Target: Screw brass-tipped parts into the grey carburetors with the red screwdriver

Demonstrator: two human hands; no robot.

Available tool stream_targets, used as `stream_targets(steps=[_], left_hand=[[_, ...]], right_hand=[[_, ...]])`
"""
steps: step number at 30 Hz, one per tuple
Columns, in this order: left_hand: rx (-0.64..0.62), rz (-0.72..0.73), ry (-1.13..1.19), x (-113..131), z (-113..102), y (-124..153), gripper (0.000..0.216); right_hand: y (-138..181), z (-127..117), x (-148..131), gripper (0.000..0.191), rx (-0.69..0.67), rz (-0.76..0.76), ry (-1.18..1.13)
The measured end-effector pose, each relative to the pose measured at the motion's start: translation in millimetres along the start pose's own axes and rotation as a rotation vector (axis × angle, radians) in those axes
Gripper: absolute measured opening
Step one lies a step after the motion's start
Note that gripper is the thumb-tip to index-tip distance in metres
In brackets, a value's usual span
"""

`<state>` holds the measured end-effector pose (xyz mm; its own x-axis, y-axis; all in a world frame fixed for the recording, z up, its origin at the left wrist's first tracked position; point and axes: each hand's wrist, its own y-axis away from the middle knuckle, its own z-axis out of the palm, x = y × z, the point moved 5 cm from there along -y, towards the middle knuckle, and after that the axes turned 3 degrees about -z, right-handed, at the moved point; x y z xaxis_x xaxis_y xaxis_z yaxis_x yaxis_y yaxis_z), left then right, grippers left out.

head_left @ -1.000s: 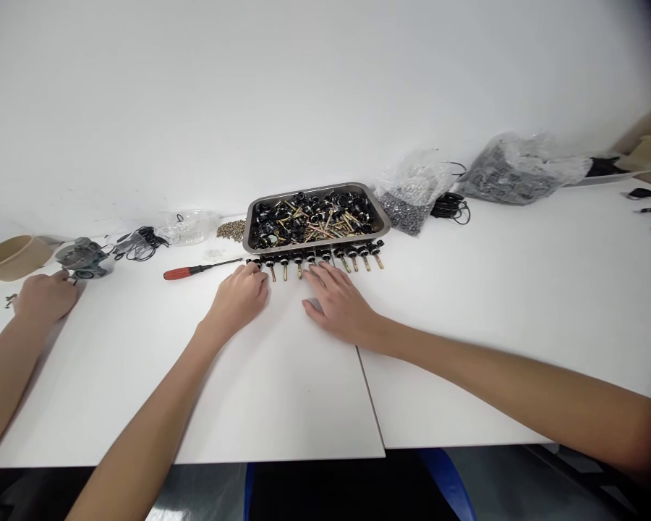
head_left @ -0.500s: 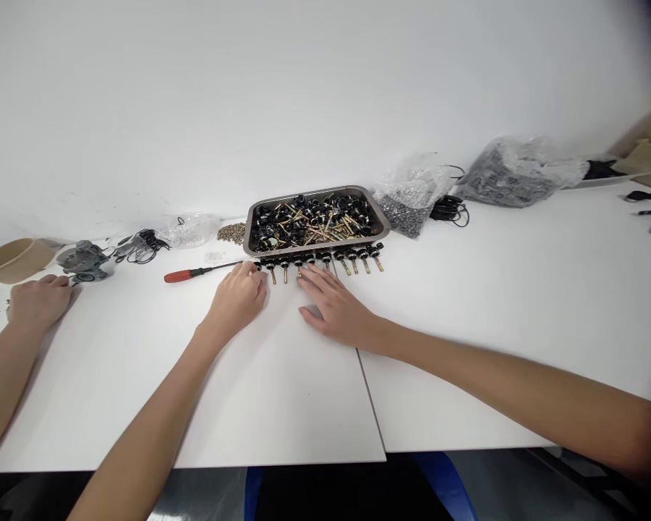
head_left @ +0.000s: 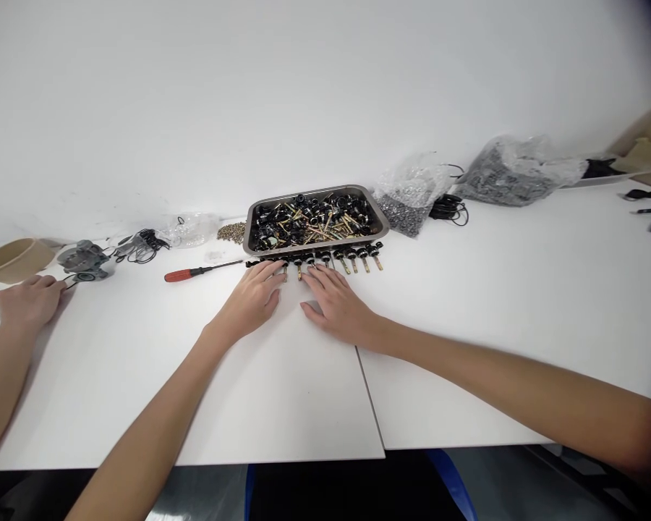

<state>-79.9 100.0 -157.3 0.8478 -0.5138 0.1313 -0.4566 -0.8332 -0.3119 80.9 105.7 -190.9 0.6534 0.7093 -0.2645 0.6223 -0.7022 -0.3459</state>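
Observation:
Small black-headed parts with brass-coloured stems [head_left: 365,265] lie in a row along the front of a metal tray [head_left: 317,252]. My left hand [head_left: 251,300] rests palm down at the row's left end, its fingers stretched over the parts and its thumb apart. My right hand [head_left: 339,307] lies on the middle of the row, fingers spread and thumb out to the side. Neither hand is wrapped round anything. Their fingertips hide several stems. Just left of my left hand is a screwdriver [head_left: 181,275] with a red handle.
More such parts fill the tray. Plastic bags of small dark pieces [head_left: 513,174] and a black cable coil [head_left: 449,210] stand rightward. Small brass pieces [head_left: 231,232] lie left of the tray. Farther left, another person's hand [head_left: 32,298] is near a grey casting [head_left: 84,260].
My left hand has moved right along the row, its fingers now stretched out instead of curled. My right hand has barely shifted. The other person's hand has slid slightly left.

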Motion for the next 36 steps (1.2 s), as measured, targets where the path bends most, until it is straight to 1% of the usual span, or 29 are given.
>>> stream_targets(steps=[15,21,27,33,36], left_hand=[[-0.042,-0.003,-0.018,-0.3,3.7,0.0,0.037],[-0.040,0.003,-0.010,0.2,3.9,-0.1,0.037],[-0.051,0.011,0.005,2.1,3.3,-1.0,0.037],[-0.067,0.017,0.013,3.0,3.9,-1.2,0.038],[-0.046,0.018,0.033,3.1,3.3,-1.1,0.038]], right_hand=[[0.7,-4.5,-2.3,0.052,0.026,-0.005,0.036],[-0.1,-4.1,-3.8,0.051,0.037,-0.056,0.012],[-0.8,-5.1,-4.4,0.051,0.016,-0.053,-0.014],[-2.2,-2.4,-3.1,0.056,-0.043,-0.020,-0.036],[-1.7,-4.1,-3.5,0.053,-0.028,-0.031,-0.050]])
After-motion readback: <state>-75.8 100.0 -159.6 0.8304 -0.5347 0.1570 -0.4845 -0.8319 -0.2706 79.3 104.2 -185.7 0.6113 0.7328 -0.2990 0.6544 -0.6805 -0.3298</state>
